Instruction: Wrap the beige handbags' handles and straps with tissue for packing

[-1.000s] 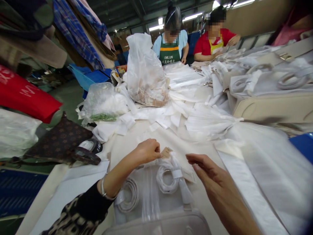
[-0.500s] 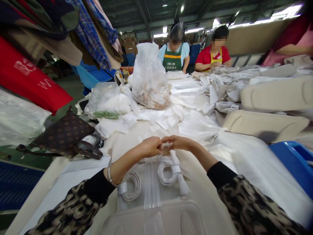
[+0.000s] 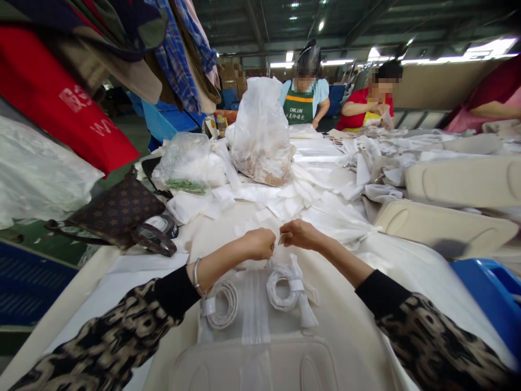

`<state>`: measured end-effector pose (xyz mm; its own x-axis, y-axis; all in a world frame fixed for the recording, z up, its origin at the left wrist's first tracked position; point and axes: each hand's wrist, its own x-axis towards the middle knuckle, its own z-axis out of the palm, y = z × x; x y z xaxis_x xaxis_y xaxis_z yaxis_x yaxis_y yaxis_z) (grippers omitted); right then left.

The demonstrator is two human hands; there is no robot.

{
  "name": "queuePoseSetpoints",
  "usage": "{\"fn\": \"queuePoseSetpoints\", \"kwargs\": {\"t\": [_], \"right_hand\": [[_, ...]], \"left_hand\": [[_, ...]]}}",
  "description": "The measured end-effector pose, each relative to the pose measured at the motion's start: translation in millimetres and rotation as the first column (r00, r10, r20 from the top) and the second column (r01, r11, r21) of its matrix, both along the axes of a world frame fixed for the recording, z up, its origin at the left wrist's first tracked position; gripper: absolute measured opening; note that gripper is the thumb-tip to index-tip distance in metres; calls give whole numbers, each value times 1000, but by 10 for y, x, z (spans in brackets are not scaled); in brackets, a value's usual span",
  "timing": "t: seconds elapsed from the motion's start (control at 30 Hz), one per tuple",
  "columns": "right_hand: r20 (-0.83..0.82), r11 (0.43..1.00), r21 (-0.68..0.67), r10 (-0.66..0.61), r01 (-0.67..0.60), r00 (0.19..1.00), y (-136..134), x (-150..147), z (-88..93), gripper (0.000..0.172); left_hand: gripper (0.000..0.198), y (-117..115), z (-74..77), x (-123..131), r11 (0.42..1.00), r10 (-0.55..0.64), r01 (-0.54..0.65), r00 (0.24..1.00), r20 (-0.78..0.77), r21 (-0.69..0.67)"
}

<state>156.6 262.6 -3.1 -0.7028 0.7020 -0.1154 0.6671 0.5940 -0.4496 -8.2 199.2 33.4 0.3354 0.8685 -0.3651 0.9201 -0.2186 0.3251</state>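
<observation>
My left hand (image 3: 259,243) and my right hand (image 3: 298,234) meet over the cream table (image 3: 366,326), both pinched on a small tan tag (image 3: 280,239) that barely shows between the fingertips. Just below the hands lies a clear plastic bag (image 3: 254,307) holding two coiled white straps (image 3: 285,285). Nearer me a cream moulded panel (image 3: 260,366) lies flat at the table's near edge.
A brown patterned handbag (image 3: 118,214) sits at the left edge. Plastic bags (image 3: 260,136) and white paper scraps (image 3: 285,195) fill the middle. Cream panels (image 3: 448,228) and a blue bin (image 3: 494,296) stand right. Two people (image 3: 303,100) work at the far end. Clothes (image 3: 122,43) hang upper left.
My right hand came in from the near right to join my left hand on the tag. Both hands then shifted slightly away from me and to the right.
</observation>
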Motion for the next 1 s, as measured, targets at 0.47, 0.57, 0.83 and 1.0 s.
{"fn": "queuePoseSetpoints", "kwargs": {"t": [0.47,0.57,0.83,1.0], "right_hand": [[-143,944,167,-262,284,954,-1061,-26,560,18],[-223,920,-15,-385,391,896,-1063,-61,524,13],[-303,911,-146,-413,386,859,-1116,-196,428,14],[-348,872,-264,-485,413,802,-1125,-331,385,11]], "left_hand": [[6,-395,-21,-365,990,24,-103,788,615,92],[9,-436,-30,-415,989,65,-138,700,711,45],[18,-457,-149,-369,932,287,-303,283,915,-198],[18,-412,-189,-300,888,270,-433,225,936,-152]]}}
